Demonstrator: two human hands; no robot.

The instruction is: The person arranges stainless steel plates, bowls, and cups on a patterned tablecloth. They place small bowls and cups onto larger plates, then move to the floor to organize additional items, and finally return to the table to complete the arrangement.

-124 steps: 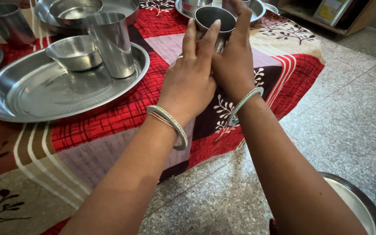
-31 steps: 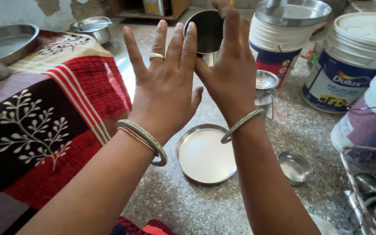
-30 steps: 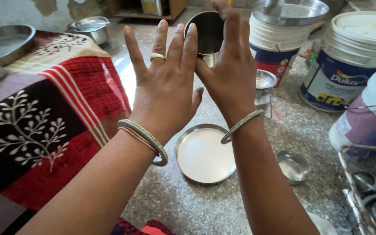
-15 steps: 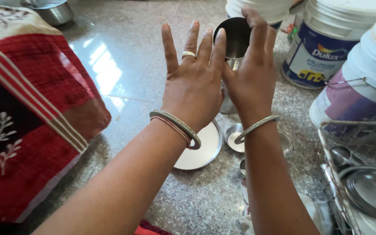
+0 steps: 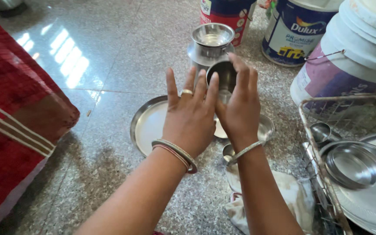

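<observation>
The right hand (image 5: 239, 114) wraps the steel tumbler (image 5: 221, 76), held above the floor (image 5: 109, 65) near a steel plate (image 5: 146, 124); the left hand (image 5: 190, 119), fingers spread, seems to touch it. Light, rigid, probably slippery: grip the wall.

Just one view here, a head-worn camera tilted steeply down, pretty close over both forearms, facing the speckled stone floor (image 5: 109, 52) with paint buckets (image 5: 297, 30) along the top edge.
</observation>
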